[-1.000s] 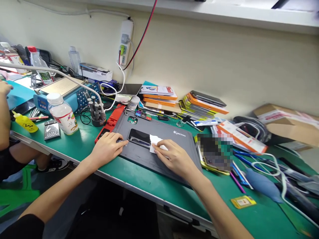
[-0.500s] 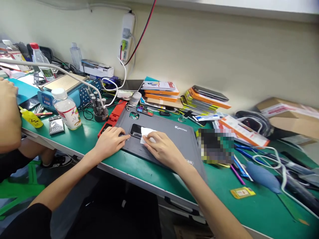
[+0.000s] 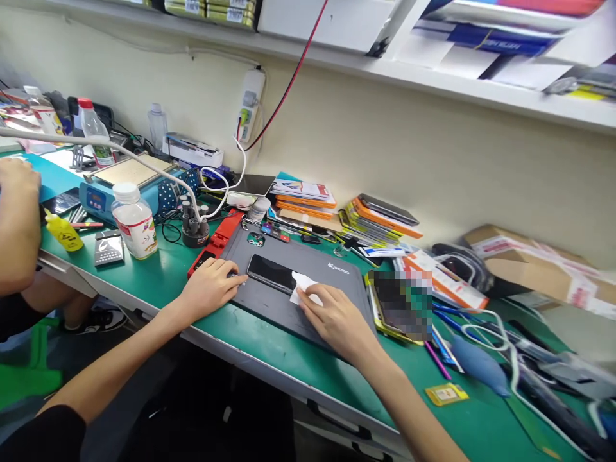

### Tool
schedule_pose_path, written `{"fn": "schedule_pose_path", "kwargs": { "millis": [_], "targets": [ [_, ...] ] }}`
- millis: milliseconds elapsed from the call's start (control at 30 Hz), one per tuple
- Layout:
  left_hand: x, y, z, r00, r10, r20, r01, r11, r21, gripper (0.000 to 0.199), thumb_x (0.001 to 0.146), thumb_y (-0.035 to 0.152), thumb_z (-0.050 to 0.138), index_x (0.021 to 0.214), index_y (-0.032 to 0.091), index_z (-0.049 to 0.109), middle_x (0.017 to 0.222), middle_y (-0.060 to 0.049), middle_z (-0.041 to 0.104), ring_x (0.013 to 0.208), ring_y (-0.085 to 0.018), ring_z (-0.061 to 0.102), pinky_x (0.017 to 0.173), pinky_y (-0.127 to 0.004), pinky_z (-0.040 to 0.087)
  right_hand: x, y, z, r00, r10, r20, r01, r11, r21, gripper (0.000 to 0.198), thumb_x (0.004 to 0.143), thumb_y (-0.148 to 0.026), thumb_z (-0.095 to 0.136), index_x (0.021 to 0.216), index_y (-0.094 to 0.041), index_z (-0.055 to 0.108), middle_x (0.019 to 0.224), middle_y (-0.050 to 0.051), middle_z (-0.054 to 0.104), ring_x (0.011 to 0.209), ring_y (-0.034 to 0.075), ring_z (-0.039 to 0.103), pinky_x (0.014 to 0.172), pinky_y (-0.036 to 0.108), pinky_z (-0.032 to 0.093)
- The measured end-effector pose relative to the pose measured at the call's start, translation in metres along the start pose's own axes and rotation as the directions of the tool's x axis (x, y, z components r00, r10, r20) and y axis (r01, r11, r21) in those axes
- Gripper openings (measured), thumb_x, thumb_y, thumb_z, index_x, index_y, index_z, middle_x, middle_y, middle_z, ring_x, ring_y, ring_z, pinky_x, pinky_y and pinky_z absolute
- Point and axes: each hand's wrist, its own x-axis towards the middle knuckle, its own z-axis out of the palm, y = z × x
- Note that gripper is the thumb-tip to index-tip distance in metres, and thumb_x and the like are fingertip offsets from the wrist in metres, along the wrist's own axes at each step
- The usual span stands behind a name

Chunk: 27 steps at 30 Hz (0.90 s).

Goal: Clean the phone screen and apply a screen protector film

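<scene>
A phone with a dark, shiny screen (image 3: 270, 273) lies face up on the grey work mat (image 3: 308, 247). My right hand (image 3: 334, 321) pinches a white tissue (image 3: 304, 285) between thumb and fingers, and the tissue covers the phone's right end. At the mat's left edge, my left hand (image 3: 212, 285) rests with its fingers stretched out, one fingertip just short of the phone's left end. Some small dark thing partly shows under those fingers; I cannot make out what it is. Behind that hand runs a red tool holder (image 3: 222, 234).
A screwdriver stand (image 3: 193, 224), a plastic bottle (image 3: 135, 221) and a yellow dropper bottle (image 3: 63, 231) stand to the left, near another person's arm (image 3: 18, 224). Stacked boxes (image 3: 305, 196) line the wall. On the right lie cables, a blue air blower (image 3: 479, 364) and a cardboard box (image 3: 529, 260).
My right hand has drawn the tissue rightward along the phone, so more of the screen shows. My left hand stays beside the phone. The camera has tilted up, bringing the shelf into view.
</scene>
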Motion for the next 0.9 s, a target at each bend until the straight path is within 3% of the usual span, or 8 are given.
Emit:
{"fn": "schedule_pose_path", "kwargs": {
  "millis": [133, 300, 467, 533, 767, 900],
  "targets": [
    [0.000, -0.001, 0.002, 1.000, -0.002, -0.014, 0.002, 1.000, 0.002, 0.028, 0.103, 0.021, 0.061, 0.127, 0.026, 0.074, 0.117, -0.006, 0.070, 0.100, -0.020, 0.065, 0.091, -0.038, 0.044, 0.011, -0.011, 0.003, 1.000, 0.016, 0.019, -0.015, 0.999, -0.040, 0.027, 0.109, -0.024, 0.050, 0.123, -0.019, 0.073, 0.105, 0.013, 0.071, 0.107, 0.028, 0.068, 0.092, 0.043, 0.056],
    [0.001, -0.002, 0.001, 0.999, 0.008, -0.034, -0.007, 0.999, 0.034, 0.031, 0.101, 0.021, 0.062, 0.129, 0.026, 0.074, 0.114, -0.006, 0.070, 0.097, -0.021, 0.064, 0.092, -0.039, 0.045, 0.068, -0.034, 0.026, 0.998, 0.017, 0.058, -0.015, 0.999, -0.044, 0.027, 0.110, -0.031, 0.050, 0.121, -0.020, 0.072, 0.106, 0.013, 0.070, 0.108, 0.029, 0.065, 0.093, 0.043, 0.053],
    [0.002, -0.003, 0.000, 0.999, 0.021, -0.040, -0.020, 0.999, 0.041, 0.030, 0.102, 0.022, 0.061, 0.128, 0.027, 0.075, 0.114, -0.006, 0.071, 0.097, -0.021, 0.064, 0.092, -0.038, 0.045, 0.108, -0.030, 0.042, 0.996, 0.068, 0.050, -0.066, 0.997, -0.037, 0.031, 0.112, -0.037, 0.048, 0.113, -0.018, 0.073, 0.103, 0.012, 0.070, 0.105, 0.027, 0.064, 0.091, 0.038, 0.048],
    [0.001, -0.003, 0.001, 0.999, 0.015, -0.040, -0.013, 0.999, 0.034, 0.030, 0.102, 0.022, 0.061, 0.129, 0.027, 0.074, 0.114, -0.005, 0.071, 0.096, -0.021, 0.063, 0.091, -0.038, 0.044, 0.101, -0.023, 0.039, 0.995, 0.090, 0.043, -0.088, 0.996, -0.034, 0.033, 0.113, -0.037, 0.046, 0.111, -0.019, 0.074, 0.103, 0.011, 0.071, 0.103, 0.025, 0.064, 0.091, 0.038, 0.047],
    [0.001, 0.000, 0.003, 1.000, 0.011, -0.017, -0.011, 1.000, -0.013, 0.028, 0.106, 0.024, 0.057, 0.128, 0.026, 0.074, 0.116, -0.005, 0.071, 0.101, -0.020, 0.064, 0.091, -0.037, 0.043, 0.028, -0.003, 0.012, 0.984, 0.175, 0.021, -0.174, 0.983, -0.050, 0.042, 0.114, -0.033, 0.036, 0.114, -0.018, 0.076, 0.106, 0.014, 0.071, 0.098, 0.028, 0.064, 0.086, 0.041, 0.047],
    [0.003, 0.000, 0.003, 1.000, 0.009, -0.016, -0.009, 1.000, -0.001, 0.028, 0.106, 0.024, 0.057, 0.128, 0.027, 0.074, 0.116, -0.006, 0.071, 0.100, -0.020, 0.064, 0.090, -0.038, 0.043, 0.050, -0.015, 0.024, 0.979, 0.197, 0.049, -0.196, 0.980, -0.018, 0.043, 0.114, -0.036, 0.037, 0.112, -0.017, 0.076, 0.106, 0.015, 0.070, 0.102, 0.030, 0.062, 0.089, 0.043, 0.048]
  ]
}}
